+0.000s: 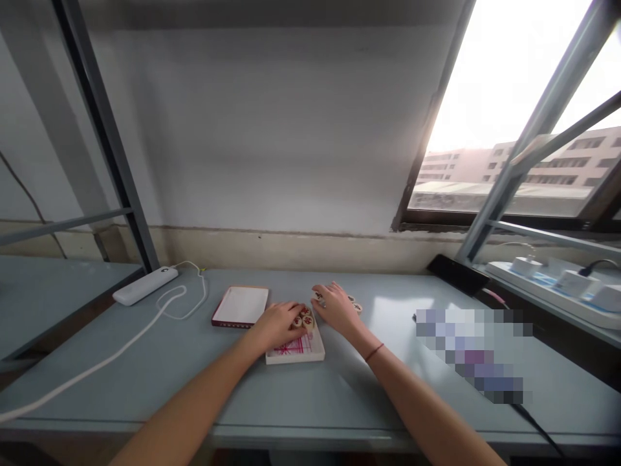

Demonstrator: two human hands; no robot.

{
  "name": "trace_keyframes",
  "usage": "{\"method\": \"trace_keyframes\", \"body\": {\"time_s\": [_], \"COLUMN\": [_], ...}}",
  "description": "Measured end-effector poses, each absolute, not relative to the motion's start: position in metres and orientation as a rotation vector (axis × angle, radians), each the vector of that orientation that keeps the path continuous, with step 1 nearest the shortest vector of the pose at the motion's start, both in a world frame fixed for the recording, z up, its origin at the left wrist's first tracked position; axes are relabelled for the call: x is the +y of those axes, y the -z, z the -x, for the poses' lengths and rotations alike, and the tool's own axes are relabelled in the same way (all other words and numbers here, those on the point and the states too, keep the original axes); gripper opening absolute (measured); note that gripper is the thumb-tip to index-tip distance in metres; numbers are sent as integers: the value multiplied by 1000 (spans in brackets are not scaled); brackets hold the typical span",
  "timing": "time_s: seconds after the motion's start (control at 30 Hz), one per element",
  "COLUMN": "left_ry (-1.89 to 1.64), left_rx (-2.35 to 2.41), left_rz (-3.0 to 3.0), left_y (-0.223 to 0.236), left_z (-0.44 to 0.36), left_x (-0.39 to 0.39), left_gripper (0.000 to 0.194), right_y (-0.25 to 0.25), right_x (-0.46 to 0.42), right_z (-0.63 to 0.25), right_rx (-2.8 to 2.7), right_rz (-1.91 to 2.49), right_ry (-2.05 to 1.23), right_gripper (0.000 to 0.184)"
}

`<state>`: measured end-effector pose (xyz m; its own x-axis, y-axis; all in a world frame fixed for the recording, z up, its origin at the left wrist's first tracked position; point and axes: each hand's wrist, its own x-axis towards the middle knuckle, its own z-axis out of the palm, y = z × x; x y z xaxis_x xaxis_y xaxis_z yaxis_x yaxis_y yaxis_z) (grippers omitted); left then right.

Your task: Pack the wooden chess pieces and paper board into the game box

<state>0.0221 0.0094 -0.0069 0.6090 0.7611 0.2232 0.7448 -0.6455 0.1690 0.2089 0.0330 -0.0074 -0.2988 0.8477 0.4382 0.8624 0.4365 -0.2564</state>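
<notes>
My left hand [279, 323] curls its fingers and thumb around several round xiangqi pieces with red characters [306, 320], over a shallow white box [295, 358]. A sheet with pink-red lines [294, 346] shows inside the box. Just right of the box, my right hand [337, 307] bends its fingers over dark-lettered xiangqi pieces [317, 297] at the tabletop. More of these dark-lettered pieces [356, 304] show past its far side. The palm hides how many pieces lie under it. A box lid [241, 305] with a white inside and dark red sides rests left of my left hand.
A white power strip [145, 285] with a long white cable [97, 367] occupies the left of the desk [233, 395]. On the right are a blurred-out object [470, 356], a black item [458, 275] and another power strip with plugs [557, 291]. Metal posts flank the desk.
</notes>
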Motion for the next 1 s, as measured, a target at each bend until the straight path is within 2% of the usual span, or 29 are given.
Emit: {"method": "trace_keyframes", "body": {"time_s": [0.27,0.33,0.43,0.47,0.67,0.8,1.0], "left_ry": [-481,-471,-414,-369,-443,-347,-416], "left_rx": [1288,1276,1233,1231,1447,1436,1393], "left_rz": [-2723,-2705,-2672,-2647,-2476,-2450,-2490], "left_y": [5,2,-9,-15,-46,-50,-50], "left_z": [-26,-23,-10,-4,29,28,21], "left_x": [5,6,9,10,13,10,5], "left_gripper": [29,37,65,69,51,40,38], "right_y": [-7,-10,-15,-16,-12,-5,0], "right_x": [8,7,3,0,-22,-26,-24], "right_z": [-206,-208,-207,-204,-167,-159,-164], "right_rx": [-2144,-2118,-2088,-2098,-2310,-2407,-2364], "right_rz": [1349,1358,1282,1234,941,857,909], "right_ry": [-259,-308,-383,-406,-390,-375,-416], "right_gripper": [28,27,24,23,23,26,25]}}
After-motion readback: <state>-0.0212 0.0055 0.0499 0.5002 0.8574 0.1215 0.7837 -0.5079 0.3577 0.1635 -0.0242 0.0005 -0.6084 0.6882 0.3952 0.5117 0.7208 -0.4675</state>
